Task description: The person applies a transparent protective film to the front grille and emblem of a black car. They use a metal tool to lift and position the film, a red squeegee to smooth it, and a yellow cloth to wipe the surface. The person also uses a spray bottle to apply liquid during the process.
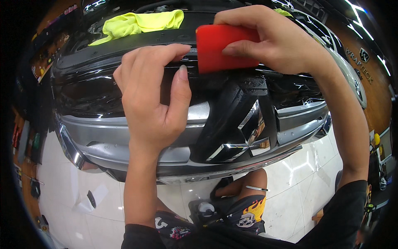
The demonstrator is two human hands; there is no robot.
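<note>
My right hand [271,41] grips a flat red squeegee [226,47], thumb on its near face and fingers over its top. The squeegee's lower edge is at the wet, glossy black panel [99,93] across the car's front, above the grille. Left of it, my left hand [151,91] is raised over the same panel with bent fingers. Its thumb and index finger are apart, and nothing shows between them. The index fingertip reaches close to the squeegee's left edge. Below the squeegee, a chrome three-pointed emblem [251,133] sits on the black centre piece, where water drops show.
A yellow-green cloth [143,25] lies behind the panel, at the engine bay. Silver grille bars [99,133] run across the front. A pale scrap of backing [93,199] lies on the white tiled floor [103,224]. Another car [350,79] stands at the right.
</note>
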